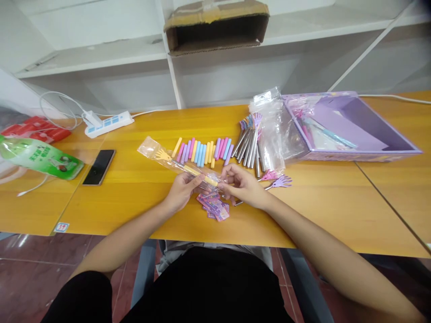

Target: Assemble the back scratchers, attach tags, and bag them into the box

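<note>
A clear plastic bag (pixel 147 146) holds a back scratcher with a yellow hand-shaped head (pixel 163 155) and a yellow handle (pixel 211 181). My left hand (pixel 183 188) is closed around the bag's middle, thumb on top. At the handle end, the fingers of my right hand (pixel 240 184) pinch the bag. Small printed purple and pink cards (pixel 217 208) lie in a loose pile just below. Beyond my hands is a row of pastel handle tubes (pixel 201 154). Metal back scratchers (pixel 248 146) lie bunched to their right, and a pink-headed one and a purple-headed one (pixel 282 181) lie near my right wrist.
Clear bags (pixel 272 130) overlap a purple box (pixel 357 154) at the right. A phone (pixel 99 167), a green bottle (pixel 43 158) and a white power strip (pixel 109 124) with cables are on the left. A cardboard box (pixel 215 15) sits on the shelf above the table.
</note>
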Tool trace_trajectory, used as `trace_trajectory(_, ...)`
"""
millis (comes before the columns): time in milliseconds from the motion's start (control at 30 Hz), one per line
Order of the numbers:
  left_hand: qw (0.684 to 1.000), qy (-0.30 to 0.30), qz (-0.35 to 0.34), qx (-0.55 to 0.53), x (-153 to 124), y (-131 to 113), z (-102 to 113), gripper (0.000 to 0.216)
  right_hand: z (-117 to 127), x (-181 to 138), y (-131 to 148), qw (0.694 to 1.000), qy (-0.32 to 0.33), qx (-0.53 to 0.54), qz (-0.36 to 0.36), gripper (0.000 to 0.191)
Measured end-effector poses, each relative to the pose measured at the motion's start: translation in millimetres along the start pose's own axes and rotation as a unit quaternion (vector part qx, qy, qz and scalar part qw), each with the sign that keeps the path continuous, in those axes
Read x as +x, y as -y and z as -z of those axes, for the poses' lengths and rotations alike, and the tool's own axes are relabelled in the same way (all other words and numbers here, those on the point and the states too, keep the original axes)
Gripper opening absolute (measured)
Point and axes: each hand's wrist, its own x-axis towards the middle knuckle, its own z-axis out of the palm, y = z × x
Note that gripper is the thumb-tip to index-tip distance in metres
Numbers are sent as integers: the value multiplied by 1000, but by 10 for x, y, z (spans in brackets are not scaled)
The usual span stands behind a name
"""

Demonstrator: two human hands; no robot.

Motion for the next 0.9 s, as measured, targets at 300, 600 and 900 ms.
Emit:
trace_trajectory(300,999,34,23,3,46,-135,118,46,170,-24,94,958,6,-197,207,31)
trace_trajectory(600,988,118,62,73,-11,-24,82,47,79,-10,138,929,-21,-254,268,8)
trace_trajectory(900,983,136,28,120,-43,58,-1,46,-33,10,68,947,-35,-231,223,14)
